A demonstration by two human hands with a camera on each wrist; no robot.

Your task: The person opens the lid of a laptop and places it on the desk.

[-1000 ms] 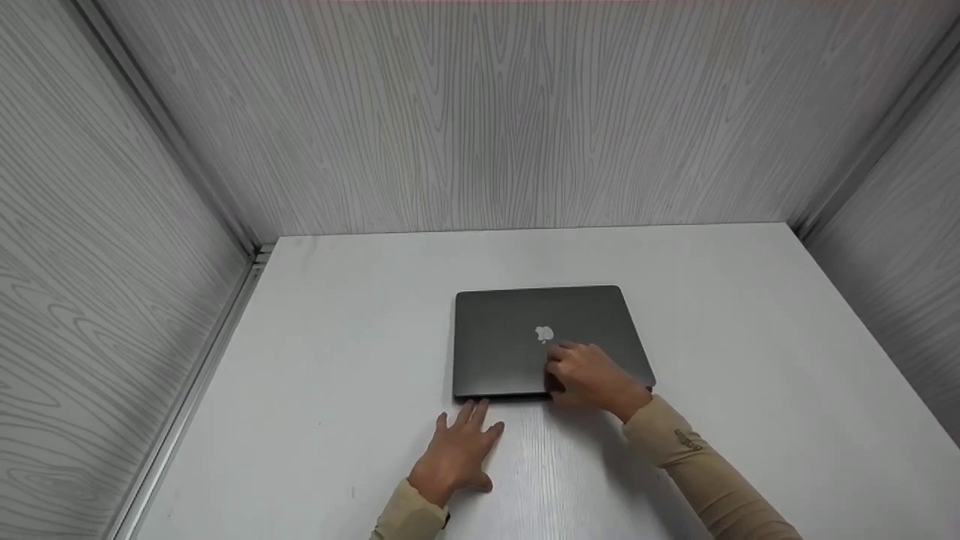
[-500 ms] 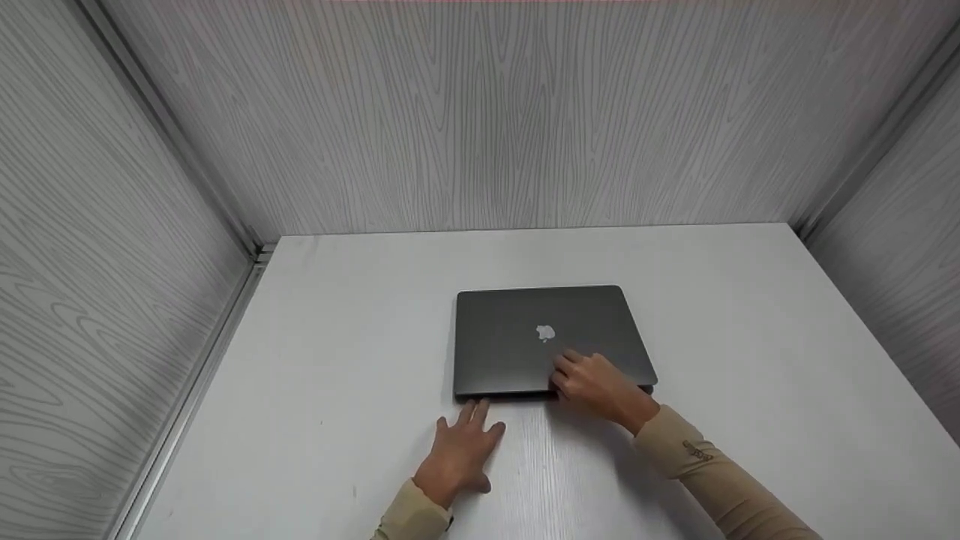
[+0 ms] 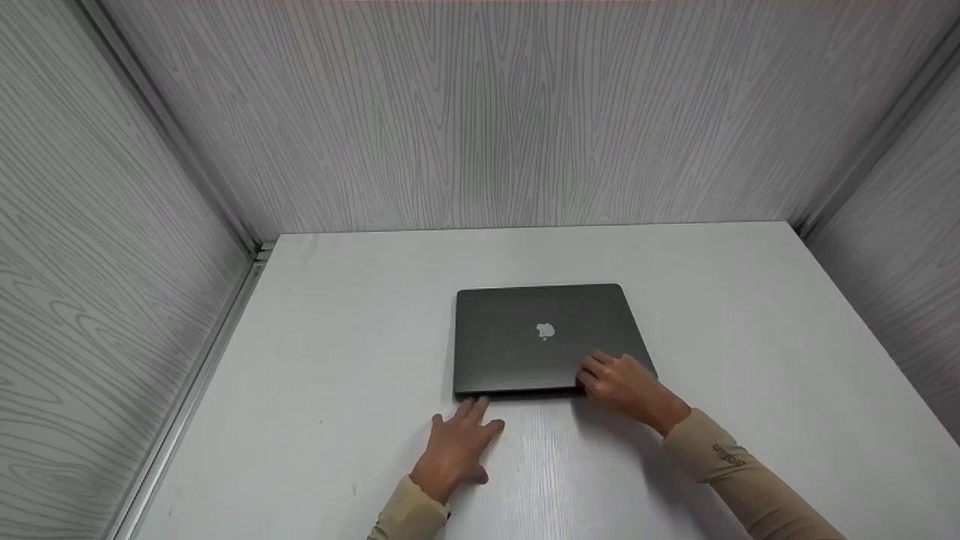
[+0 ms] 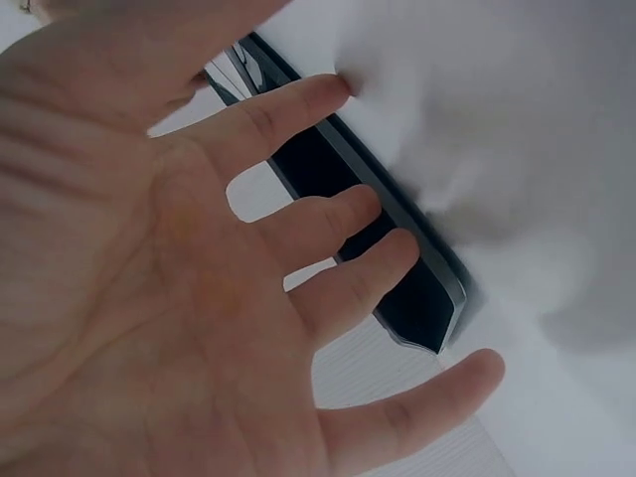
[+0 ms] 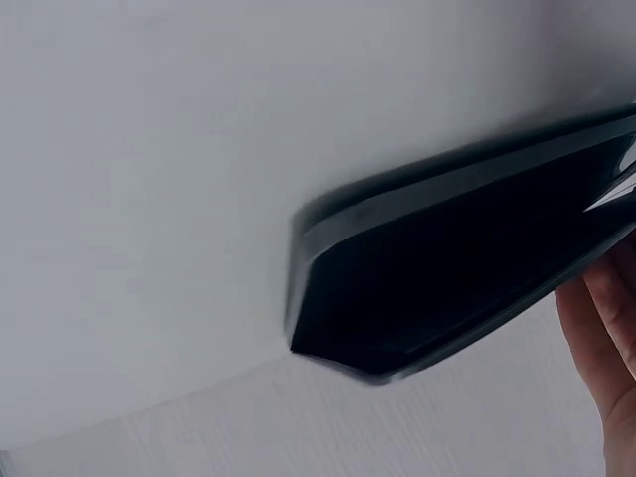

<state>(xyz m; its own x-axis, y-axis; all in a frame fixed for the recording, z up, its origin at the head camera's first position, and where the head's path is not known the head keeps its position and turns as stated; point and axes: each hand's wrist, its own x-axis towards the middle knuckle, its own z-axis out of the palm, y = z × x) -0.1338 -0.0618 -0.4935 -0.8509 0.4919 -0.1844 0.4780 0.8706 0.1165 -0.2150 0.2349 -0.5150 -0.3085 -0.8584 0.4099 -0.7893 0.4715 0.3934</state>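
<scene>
White table (image 3: 360, 322), laptop (image 3: 510, 341) crosswise, front nearest

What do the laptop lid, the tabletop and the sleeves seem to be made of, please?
Laptop lid: probably dark grey metal, satin, given its soft sheen. Tabletop: perhaps white laminated board, semi-gloss, since faint grain lines show in a reflection. Sleeves: beige cloth, matt, judging by their folds; fibre unclear.

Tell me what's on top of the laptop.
The laptop has a pale apple-shaped logo on its lid, and the fingers of the right hand touch the lid near its front edge. The patch of lid under that hand is covered, so it can't be seen.
</scene>
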